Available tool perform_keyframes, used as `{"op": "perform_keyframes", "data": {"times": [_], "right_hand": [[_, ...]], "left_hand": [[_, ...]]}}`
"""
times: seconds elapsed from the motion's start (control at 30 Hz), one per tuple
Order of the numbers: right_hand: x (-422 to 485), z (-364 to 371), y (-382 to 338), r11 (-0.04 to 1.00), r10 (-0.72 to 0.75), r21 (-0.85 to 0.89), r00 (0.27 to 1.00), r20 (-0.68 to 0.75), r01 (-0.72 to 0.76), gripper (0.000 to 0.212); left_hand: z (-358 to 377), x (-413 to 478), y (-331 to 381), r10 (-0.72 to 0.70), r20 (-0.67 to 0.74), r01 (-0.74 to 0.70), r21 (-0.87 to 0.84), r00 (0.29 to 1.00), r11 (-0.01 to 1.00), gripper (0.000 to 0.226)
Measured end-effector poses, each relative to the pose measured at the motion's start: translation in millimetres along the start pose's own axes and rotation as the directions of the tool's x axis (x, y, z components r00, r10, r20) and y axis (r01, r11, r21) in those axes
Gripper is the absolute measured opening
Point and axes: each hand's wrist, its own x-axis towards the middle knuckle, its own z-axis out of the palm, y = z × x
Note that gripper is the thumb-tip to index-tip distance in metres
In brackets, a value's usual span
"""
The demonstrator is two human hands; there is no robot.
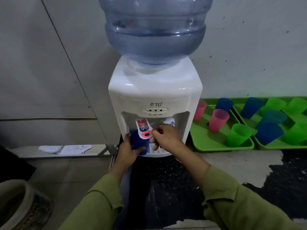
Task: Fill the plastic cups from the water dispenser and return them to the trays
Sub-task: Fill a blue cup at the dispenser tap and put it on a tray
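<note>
Light: dim, cool and soft, coming from above you | Glare: small white highlights on the water bottle (154, 30) and on top of the dispenser (154, 95) | Shadows: faint, soft on the wall (58, 72) | Focus: your sleeves (99, 205) look soft | Edges: wide-angle bending, lower corners darker

The water dispenser (155, 93) has a smooth, glossy white plastic shell, and its tap lever (144, 130) is the same shiny plastic. The bottle (155, 30) is clear bluish plastic with bright glints. The blue cup (138, 144) and the tray cups (218, 119) look matt, faintly translucent plastic. The trays (206, 141) are glossy green plastic. The sleeves (99, 205) are olive woven cloth.
</note>
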Motion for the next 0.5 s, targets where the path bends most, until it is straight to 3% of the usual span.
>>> {"op": "perform_keyframes", "data": {"times": [0.13,0.3,0.5], "right_hand": [[2.3,-7.5,-5.6,0.995,-0.041,0.086,0.995,-0.087,0.048,0.024],[-2.8,-15.4,3.4,0.988,-0.156,-0.046,0.969,-0.191,0.15,0.021],[-10.4,-32.3,46.2,0.988,-0.113,-0.141,0.894,-0.434,0.057,0.016]], "left_hand": [[3.7,-3.0,3.0,-0.003,-0.025,0.003,0.006,1.0,1.0,0.077],[4.3,-7.1,7.0,0.022,-0.044,-0.019,0.067,0.999,0.998,0.079],[4.0,-9.7,10.9,0.057,-0.054,-0.047,0.178,0.997,0.983,0.077]]}}
